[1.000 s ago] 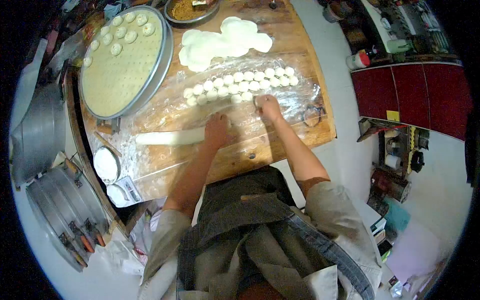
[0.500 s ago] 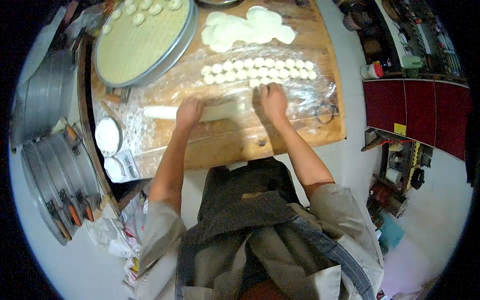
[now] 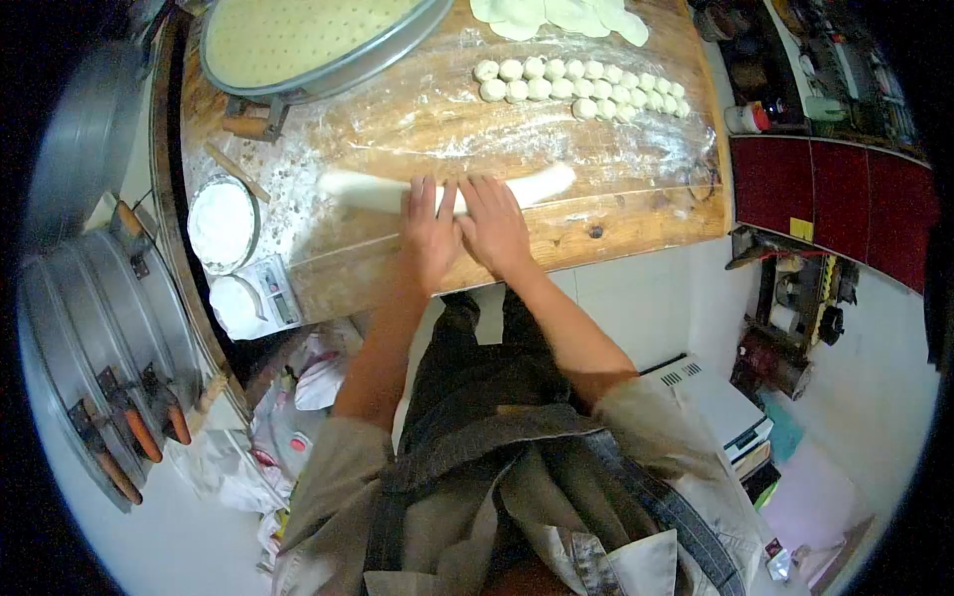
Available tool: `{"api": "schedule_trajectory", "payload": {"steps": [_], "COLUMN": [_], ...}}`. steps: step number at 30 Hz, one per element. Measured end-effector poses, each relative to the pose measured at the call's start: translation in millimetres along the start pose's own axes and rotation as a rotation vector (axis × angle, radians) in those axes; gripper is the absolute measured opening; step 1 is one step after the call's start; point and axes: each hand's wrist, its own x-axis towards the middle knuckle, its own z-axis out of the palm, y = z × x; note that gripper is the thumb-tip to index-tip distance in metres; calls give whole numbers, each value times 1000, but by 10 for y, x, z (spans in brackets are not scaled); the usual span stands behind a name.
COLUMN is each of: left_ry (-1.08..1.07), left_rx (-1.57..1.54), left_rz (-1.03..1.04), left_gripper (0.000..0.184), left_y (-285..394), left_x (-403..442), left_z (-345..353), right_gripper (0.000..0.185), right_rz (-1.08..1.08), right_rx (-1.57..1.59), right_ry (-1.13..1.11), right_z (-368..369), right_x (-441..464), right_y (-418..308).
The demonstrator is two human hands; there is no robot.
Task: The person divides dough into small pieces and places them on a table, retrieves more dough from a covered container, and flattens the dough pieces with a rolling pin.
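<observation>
A long white dough rope (image 3: 370,191) lies across the floured wooden table (image 3: 397,129). My left hand (image 3: 429,236) rests over its middle with fingers stretched out flat. Right beside it, my right hand (image 3: 495,223) lies on the same rope, its fingers also extended. The two hands touch or nearly touch at the thumbs, and the rope's ends stick out on both sides. Beyond the hands, several small round dough pieces (image 3: 538,87) sit in rows. Flat, overlapping dough sheets (image 3: 561,15) lie at the far edge of the view.
A large round steamer tray (image 3: 318,45) with a perforated base stands at the back left. At the left edge are a small rolling pin (image 3: 237,171), a bowl of white flour (image 3: 221,226) and a scale (image 3: 276,290) with a white container. Stacked metal steamers (image 3: 109,338) stand left of the table.
My right hand has left the dough pieces and come onto the rope beside my left hand. My left hand's closed grip has become flat, extended fingers. The camera view has shifted.
</observation>
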Motion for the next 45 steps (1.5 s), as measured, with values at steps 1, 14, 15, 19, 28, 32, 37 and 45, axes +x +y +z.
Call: {"api": "schedule_trajectory", "payload": {"steps": [1, 14, 15, 19, 28, 32, 37, 45], "left_ry": [-32, 311, 307, 312, -37, -53, 99, 67], "left_rx": [4, 244, 242, 204, 307, 266, 135, 235], "left_rz": [-26, -208, -202, -197, -150, -100, -177, -215], "left_gripper": [57, 67, 67, 67, 66, 65, 60, 71], "left_y": [72, -977, -1010, -949, -960, -1383, -1656, -1255], "left_x": [-109, 1240, 1265, 936, -501, 323, 960, -586], "left_z": [-171, 260, 241, 76, -266, -348, -340, -377], "right_gripper": [58, 27, 23, 40, 62, 51, 42, 61], "right_rz": [31, 276, 342, 120, 212, 206, 162, 144], "right_rx": [-51, -274, -310, -396, -290, -362, -298, -418], "right_ry": [-49, 412, 449, 376, 60, 185, 272, 62], "right_z": [8, -14, -13, -58, -231, -346, -429, -473], "right_x": [-220, 1046, 1064, 709, -599, 124, 613, -701], "right_y": [25, 893, 949, 887, 702, 1094, 1447, 991]}}
